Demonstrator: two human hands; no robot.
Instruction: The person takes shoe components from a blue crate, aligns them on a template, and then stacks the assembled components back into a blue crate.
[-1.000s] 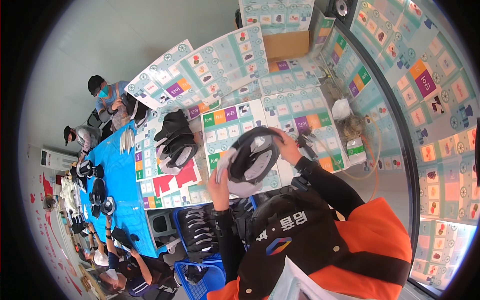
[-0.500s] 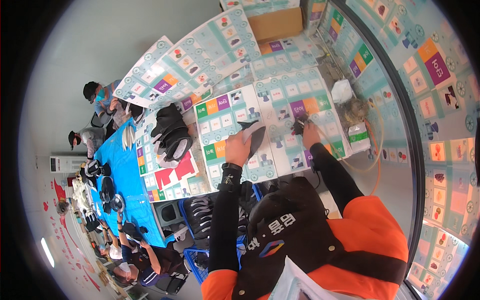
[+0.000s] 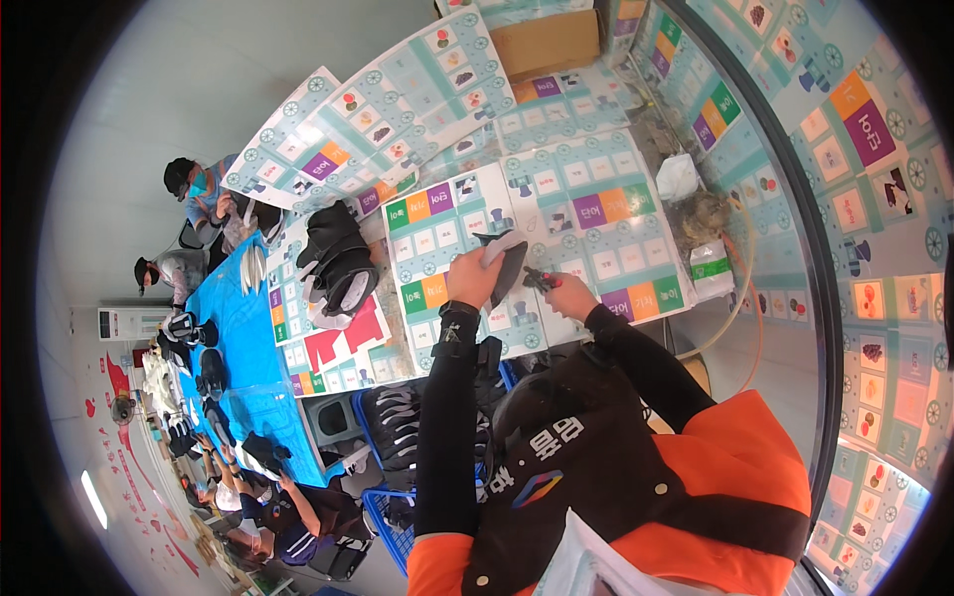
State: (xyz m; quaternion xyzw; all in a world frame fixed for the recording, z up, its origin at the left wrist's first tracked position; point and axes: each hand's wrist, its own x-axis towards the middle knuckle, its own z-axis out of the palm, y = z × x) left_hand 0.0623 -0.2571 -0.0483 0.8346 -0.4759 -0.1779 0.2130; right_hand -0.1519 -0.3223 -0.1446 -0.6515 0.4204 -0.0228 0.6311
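Observation:
My left hand (image 3: 471,277) is closed on a shoe upper (image 3: 511,268), dark outside with a pale grey lining, held just above the patterned board covering the table (image 3: 467,328). Close to the upper's right side, my right hand (image 3: 571,297) grips a small black and red spray gun (image 3: 538,280). Its nozzle end points toward the upper, a small gap between them. A yellowish hose (image 3: 711,350) trails behind my right forearm. Fingers hide most of the gun's handle. Left of my left hand lies a heap of black shoe uppers (image 3: 338,256).
Red and white sheets (image 3: 348,343) lie at the table's left. Blue crates (image 3: 388,521) with shoe parts stand below its front edge. Printed panels (image 3: 397,109) and a cardboard box (image 3: 547,46) stand behind. A white-green packet (image 3: 710,270) sits right. Co-workers (image 3: 209,199) sit by a blue table (image 3: 229,343).
My right hand has brought the spray gun left and nearer to me, up beside the shoe upper. The left hand keeps hold of the upper, nearly in place.

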